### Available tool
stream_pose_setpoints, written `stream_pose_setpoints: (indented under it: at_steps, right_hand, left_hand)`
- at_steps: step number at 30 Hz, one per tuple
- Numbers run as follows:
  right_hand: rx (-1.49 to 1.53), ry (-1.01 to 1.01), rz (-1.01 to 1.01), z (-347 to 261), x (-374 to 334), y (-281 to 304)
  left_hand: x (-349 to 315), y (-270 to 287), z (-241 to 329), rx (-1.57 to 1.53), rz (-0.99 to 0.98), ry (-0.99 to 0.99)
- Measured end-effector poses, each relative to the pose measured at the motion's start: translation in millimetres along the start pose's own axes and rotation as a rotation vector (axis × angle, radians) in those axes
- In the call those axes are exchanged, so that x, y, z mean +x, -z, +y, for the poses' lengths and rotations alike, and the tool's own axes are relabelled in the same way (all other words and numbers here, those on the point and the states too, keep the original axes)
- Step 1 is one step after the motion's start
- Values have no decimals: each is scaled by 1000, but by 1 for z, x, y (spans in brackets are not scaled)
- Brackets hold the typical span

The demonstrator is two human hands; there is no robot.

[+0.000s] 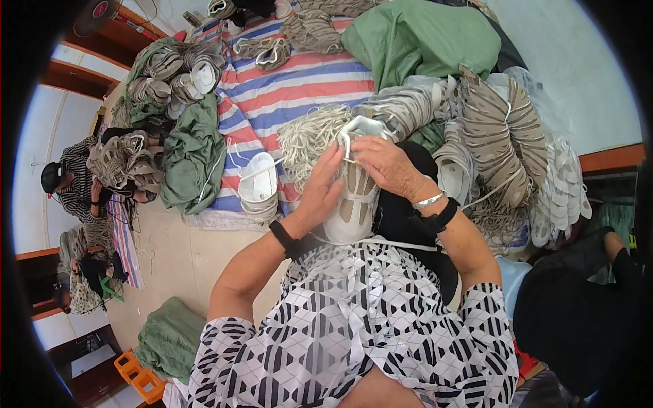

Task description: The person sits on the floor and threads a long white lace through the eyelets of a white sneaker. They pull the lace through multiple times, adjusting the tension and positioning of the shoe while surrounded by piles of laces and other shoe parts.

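A white and beige shoe upper (355,204) stands in front of my lap, its collar away from me and its rounded white end toward me. My left hand (322,187) lies along the left side of it, fingertips at the collar edge. With bent fingers, my right hand (391,166) grips the opening from the right, thumb and fingertips close together there. A white cord passes by the near end of the upper, across my lap. Whatever sits between my right fingertips is too small to make out. Just beyond my left hand lies a heap of cream shoelaces (309,139).
White cupped shoe parts (258,180) are stacked at the left on a striped sheet (292,88). Bundled beige uppers (500,136) and a green sack (422,41) stand to the right and behind. Another person (75,177) works far left; a dark-clothed person (571,306) is close at right.
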State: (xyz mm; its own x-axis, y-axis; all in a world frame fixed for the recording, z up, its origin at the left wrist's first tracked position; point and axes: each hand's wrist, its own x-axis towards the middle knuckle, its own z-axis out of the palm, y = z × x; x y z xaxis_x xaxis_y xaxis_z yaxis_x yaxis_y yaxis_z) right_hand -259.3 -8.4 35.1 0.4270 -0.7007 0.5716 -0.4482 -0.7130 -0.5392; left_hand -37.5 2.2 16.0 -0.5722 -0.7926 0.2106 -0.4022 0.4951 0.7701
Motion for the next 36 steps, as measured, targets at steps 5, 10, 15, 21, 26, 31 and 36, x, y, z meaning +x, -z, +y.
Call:
stream_pose_setpoints:
  at_steps: [5,10,15,21,26,31,36]
  right_hand:
    - [-108,-61,-121,-10,-1,-2]
    - [-109,-134,-121,-12,2,-5]
    - [171,-303,-174,13,13,-2]
    - [594,-931,100,-20,-30,13]
    - [287,-910,-16,-60,-63,-3]
    - [87,-845,51,-66,-65,-16]
    - [119,-918,-11,-70,-60,-14]
  left_hand:
    - [1,-1,7,93,22,-16]
    - [3,-1,14,163,61,-52]
    - [5,-17,25,299,63,19]
    - [-1,-17,25,509,47,-36]
    - [-2,-9,18,298,112,-68]
    - [-1,-8,17,236,117,-6]
    - [-3,-10,16,212,117,3]
